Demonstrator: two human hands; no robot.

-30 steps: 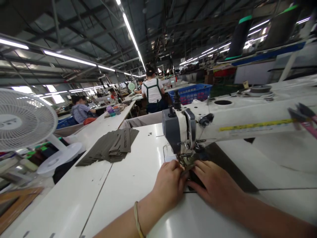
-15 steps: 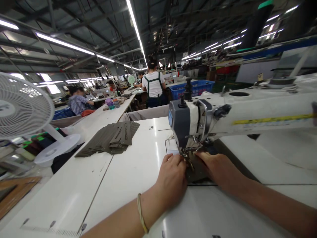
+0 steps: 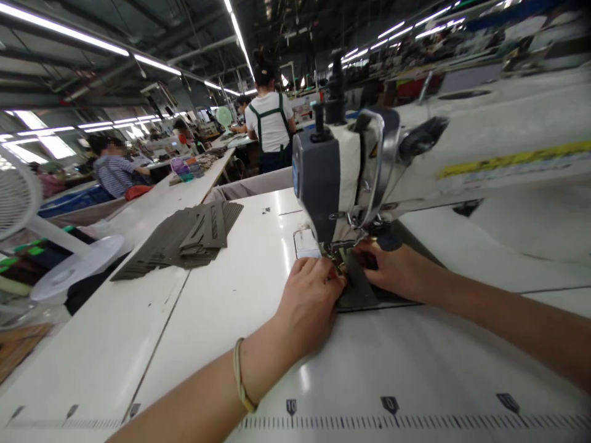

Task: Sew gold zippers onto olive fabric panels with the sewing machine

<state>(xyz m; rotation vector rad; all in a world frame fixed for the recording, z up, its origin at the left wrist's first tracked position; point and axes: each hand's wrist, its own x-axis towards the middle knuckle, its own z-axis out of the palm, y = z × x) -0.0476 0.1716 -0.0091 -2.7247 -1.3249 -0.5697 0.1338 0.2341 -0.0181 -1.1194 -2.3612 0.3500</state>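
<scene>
A white and grey sewing machine (image 3: pixel 341 178) stands on the white table (image 3: pixel 231 320). Under its presser foot lies a dark grey fabric piece (image 3: pixel 357 292). My left hand (image 3: pixel 307 304) rests at the piece's left edge, fingers curled and pressed on it close to the foot. My right hand (image 3: pixel 394 271) lies on the piece's right side just behind the needle, fingers pressing it down. Both forearms reach in from the bottom of the view.
A stack of dark grey cut pieces (image 3: pixel 184 237) lies to the left on the table. A white fan (image 3: pixel 28 215) stands at far left. A ruler strip (image 3: pixel 392 421) runs along the near edge. A person in a white shirt (image 3: pixel 270 123) stands ahead; another sits at left.
The view has dropped and come closer to the machine. Both hands have slid forward with the fabric piece toward the needle.
</scene>
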